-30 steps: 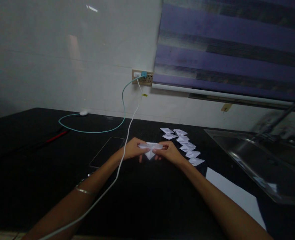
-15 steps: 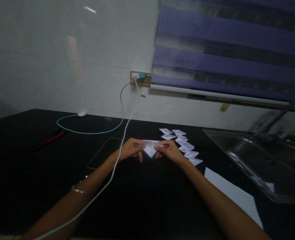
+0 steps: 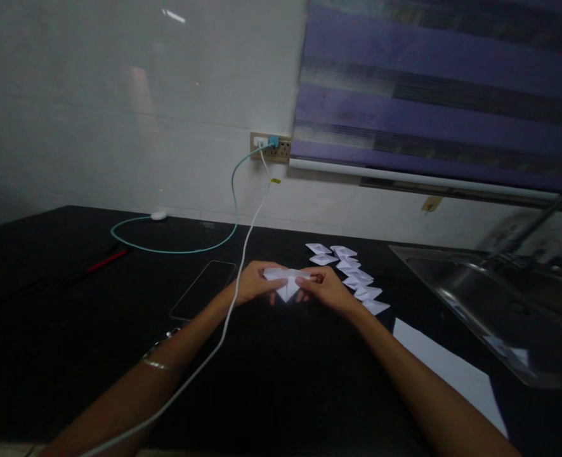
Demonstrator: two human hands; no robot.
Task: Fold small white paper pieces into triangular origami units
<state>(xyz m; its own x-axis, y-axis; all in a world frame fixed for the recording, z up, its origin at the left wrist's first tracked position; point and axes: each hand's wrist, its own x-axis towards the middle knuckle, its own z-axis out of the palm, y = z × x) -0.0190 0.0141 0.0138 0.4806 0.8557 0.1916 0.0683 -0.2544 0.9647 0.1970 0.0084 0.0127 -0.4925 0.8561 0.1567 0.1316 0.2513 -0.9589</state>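
A small folded white paper [image 3: 288,289], wide along the top with a point facing me, is held between both hands over the dark countertop. My left hand [image 3: 257,281] pinches its left side, thumb on the near face. My right hand [image 3: 325,287] grips the right side the same way, with its fingers behind the paper. Just beyond my right hand, several folded white paper pieces [image 3: 356,278] lie in two rows, overlapping one another. Beside my right forearm rests a flat white sheet of paper [image 3: 447,365].
A phone-like dark slab [image 3: 203,291] lies left of my left hand. A white cable [image 3: 224,330] crosses my left forearm from the wall socket [image 3: 283,150]. A teal cord [image 3: 181,252] curls at the back. To the right is a metal sink [image 3: 481,317].
My left thumb and fingers have shifted on the paper, baring more of its upper left part. The right hand keeps its grip. The whole view has moved slightly.
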